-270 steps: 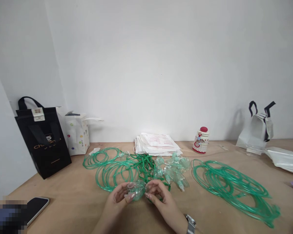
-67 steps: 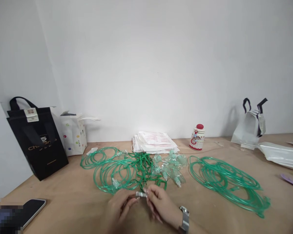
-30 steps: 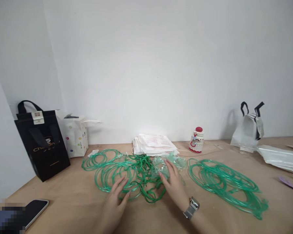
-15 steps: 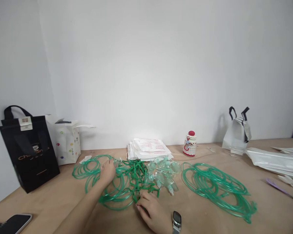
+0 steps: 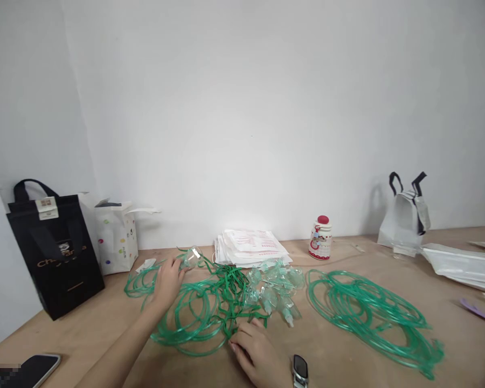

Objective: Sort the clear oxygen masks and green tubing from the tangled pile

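The left hand [image 5: 170,277] has since lifted a clear mask [image 5: 193,257].

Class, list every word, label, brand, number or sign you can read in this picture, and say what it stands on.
"Ch": gold letters opening a word on the black bag; the rest is unclear.
White label on that bag: too small to read.
Dotted white bag: small side print, unreadable.
Stacked white packets: red print, too blurred to read.
No numbers can be made out.
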Motion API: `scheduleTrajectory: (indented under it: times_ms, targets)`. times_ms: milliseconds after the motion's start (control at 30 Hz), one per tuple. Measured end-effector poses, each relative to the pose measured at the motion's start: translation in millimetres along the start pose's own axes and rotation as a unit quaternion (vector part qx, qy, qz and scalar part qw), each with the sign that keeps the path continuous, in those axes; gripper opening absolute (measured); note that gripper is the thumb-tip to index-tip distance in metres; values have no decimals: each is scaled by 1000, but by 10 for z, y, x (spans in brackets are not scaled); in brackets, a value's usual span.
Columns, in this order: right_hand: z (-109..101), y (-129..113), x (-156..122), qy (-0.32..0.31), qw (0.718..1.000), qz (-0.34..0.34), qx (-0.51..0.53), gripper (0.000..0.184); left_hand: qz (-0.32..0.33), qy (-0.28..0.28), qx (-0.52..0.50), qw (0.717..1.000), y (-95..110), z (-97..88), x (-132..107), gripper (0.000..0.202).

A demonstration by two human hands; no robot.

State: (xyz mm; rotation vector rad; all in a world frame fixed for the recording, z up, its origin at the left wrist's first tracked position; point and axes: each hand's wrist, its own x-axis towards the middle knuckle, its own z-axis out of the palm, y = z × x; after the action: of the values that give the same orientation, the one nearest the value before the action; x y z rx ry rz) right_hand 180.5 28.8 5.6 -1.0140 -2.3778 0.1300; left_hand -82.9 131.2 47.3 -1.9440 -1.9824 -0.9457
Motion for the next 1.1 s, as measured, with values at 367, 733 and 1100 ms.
scheduleTrajectory:
  times_ms: [367, 733, 1100]
  targets:
    - [-17, -86, 30, 6, 975, 110, 191, 29, 9, -76, -228, 971, 303, -167, -1093, 28]
    - [-88, -145, -24, -21, 980, 79, 181, 30, -53, -158, -345, 924, 504, -264, -1337, 22]
    - [-94, -197, -31, 89, 956, 25, 277, 24, -156, -222, -567, 777, 537, -11, -1413, 51]
